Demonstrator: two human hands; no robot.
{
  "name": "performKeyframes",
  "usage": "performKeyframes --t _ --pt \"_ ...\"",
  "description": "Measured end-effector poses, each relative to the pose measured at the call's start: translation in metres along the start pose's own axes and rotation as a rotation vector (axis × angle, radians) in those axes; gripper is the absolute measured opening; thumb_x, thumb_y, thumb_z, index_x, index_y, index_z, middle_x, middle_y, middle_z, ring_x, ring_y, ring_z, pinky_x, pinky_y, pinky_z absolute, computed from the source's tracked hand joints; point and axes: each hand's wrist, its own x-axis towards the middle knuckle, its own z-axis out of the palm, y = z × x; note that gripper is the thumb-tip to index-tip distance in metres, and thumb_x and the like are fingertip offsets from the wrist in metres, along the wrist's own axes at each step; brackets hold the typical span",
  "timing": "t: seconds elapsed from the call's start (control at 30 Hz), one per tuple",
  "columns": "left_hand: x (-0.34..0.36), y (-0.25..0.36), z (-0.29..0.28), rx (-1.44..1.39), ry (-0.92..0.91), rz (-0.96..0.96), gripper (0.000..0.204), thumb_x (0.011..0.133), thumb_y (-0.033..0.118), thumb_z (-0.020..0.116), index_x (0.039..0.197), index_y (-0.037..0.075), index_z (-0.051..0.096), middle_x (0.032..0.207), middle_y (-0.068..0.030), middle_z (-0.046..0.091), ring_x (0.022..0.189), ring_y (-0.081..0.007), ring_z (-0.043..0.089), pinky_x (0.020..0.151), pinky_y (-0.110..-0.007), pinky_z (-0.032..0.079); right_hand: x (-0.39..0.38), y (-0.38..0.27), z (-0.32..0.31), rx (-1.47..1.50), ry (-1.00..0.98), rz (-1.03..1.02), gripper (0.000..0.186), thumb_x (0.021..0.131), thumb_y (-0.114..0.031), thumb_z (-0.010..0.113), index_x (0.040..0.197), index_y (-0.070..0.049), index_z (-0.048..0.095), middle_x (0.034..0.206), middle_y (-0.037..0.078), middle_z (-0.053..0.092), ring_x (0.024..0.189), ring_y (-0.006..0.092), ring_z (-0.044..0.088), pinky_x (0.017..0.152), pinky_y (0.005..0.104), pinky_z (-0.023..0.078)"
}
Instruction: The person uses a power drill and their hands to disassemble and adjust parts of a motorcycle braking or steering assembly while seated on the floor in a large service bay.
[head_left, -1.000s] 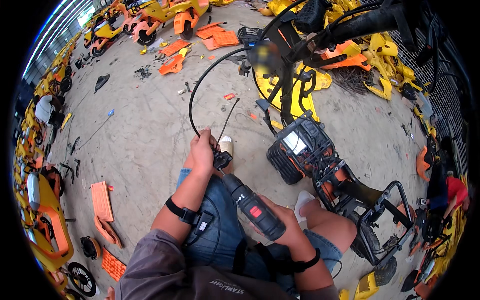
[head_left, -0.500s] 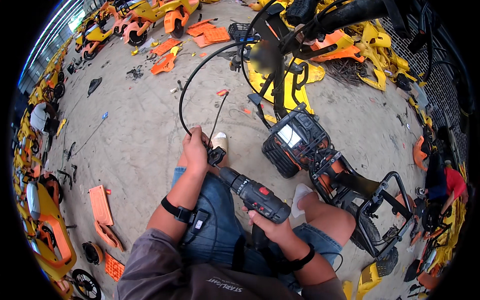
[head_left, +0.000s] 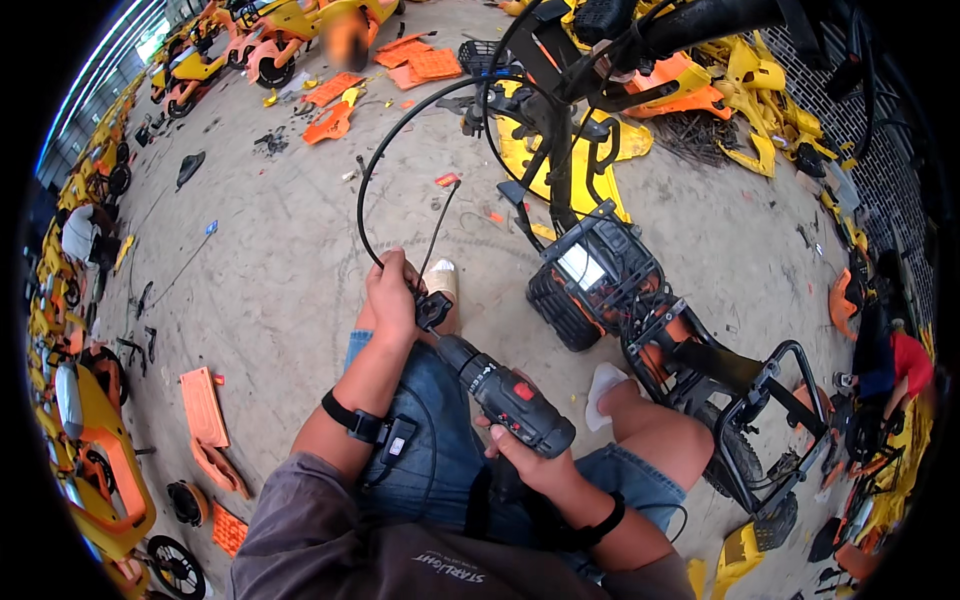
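My right hand [head_left: 525,455] is closed round the grip of a black cordless drill [head_left: 505,395] with a red switch on top. The drill points up and left over my lap. In front of its chuck, my left hand [head_left: 393,292] holds a small black brake lever bracket [head_left: 433,310], fingers wrapped round it. The drill bit's tip reaches the bracket's near side; whether it sits in a screw I cannot tell. A black cable [head_left: 368,180] loops from the bracket up to the stripped scooter frame [head_left: 690,355], and a shorter cable end sticks up beside it.
Yellow body panels [head_left: 755,90] lie heaped at the far right. Orange panels [head_left: 203,405] rest on the concrete floor at left, near rows of yellow and orange scooters [head_left: 110,450]. A person in red [head_left: 908,365] crouches at the right edge.
The drill's rear has tilted slightly to the left and the right hand has shifted with it. The left hand stays on the bracket; the cable loop has risen a little.
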Motion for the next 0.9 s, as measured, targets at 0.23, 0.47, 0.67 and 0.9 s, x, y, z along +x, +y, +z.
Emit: performKeyframes --t 0.23,0.47,0.67,0.9 --pt "0.001 0.001 -0.001 0.023 0.000 0.005 0.036 0.098 0.021 0.051 0.066 0.008 0.046 0.054 -0.0028 0.045 0.045 -0.0133 0.043 0.045 -0.029 0.039 0.008 0.005 -0.026 -0.106 -0.180 0.122 0.069 0.092 -0.003 0.062 0.151 -0.003 0.026 0.118 0.015 0.062 0.089 0.0145 0.064 0.069 0.0282 0.055" --pt "0.004 0.004 -0.001 0.007 -0.060 -0.076 0.037 0.097 0.027 0.051 0.066 0.010 0.043 0.057 -0.0046 0.045 0.049 -0.0166 0.048 0.048 -0.032 0.044 0.008 0.001 -0.015 -0.031 -0.307 0.067 0.086 0.089 0.002 0.061 0.156 -0.010 0.009 0.117 0.014 0.059 0.087 0.0147 0.063 0.071 0.0301 0.054" --pt "-0.002 0.009 0.003 -0.029 -0.024 -0.079 0.035 0.098 0.021 0.051 0.067 0.008 0.046 0.056 -0.0040 0.045 0.046 -0.0149 0.045 0.045 -0.029 0.041 0.008 0.007 -0.023 -0.120 -0.295 0.050 0.086 0.084 0.005 0.060 0.155 -0.010 0.013 0.111 0.011 0.059 0.089 0.0158 0.062 0.071 0.0305 0.054" --pt "-0.002 0.006 0.004 -0.015 -0.020 -0.063 0.035 0.097 0.023 0.052 0.065 0.009 0.046 0.055 -0.0044 0.046 0.045 -0.0157 0.047 0.045 -0.030 0.041 0.008 0.006 -0.020 -0.307 -0.283 -0.068 0.084 0.085 0.003 0.059 0.154 -0.006 0.013 0.113 0.014 0.060 0.087 0.0169 0.064 0.073 0.0309 0.054"
